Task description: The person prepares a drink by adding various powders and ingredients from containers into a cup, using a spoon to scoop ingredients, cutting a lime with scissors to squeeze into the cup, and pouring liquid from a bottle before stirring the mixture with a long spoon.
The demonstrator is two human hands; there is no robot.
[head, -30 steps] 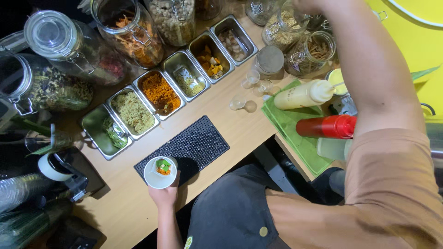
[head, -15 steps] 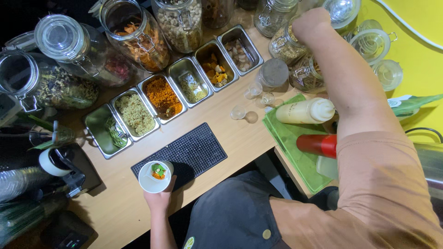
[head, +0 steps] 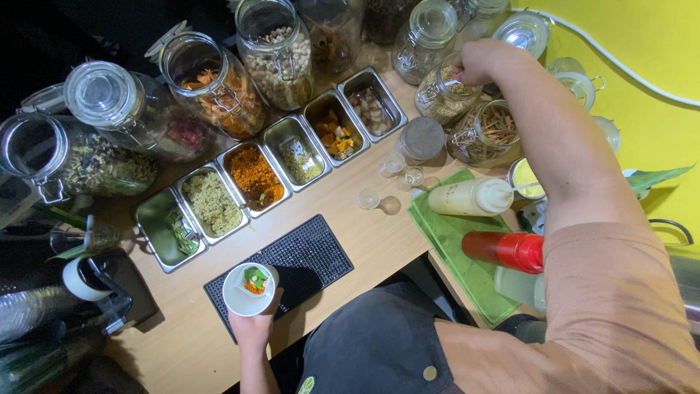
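Note:
My left hand holds a small white cup with green and orange bits inside, above the near edge of a black rubber mat. My right hand reaches far across the counter, with fingers closed at the mouth of a glass jar of pale grain. What the fingers pinch is hidden. A jar of brown sticks stands just right of that jar.
A row of steel trays holds herbs, grains and orange spices. Big clip-lid glass jars line the back. A green tray carries a cream squeeze bottle and a red one. Small shot glasses stand mid-counter.
My right hand has come down from the back jars to the mouth of the grain jar. The left hand with the white cup has stayed about where it was.

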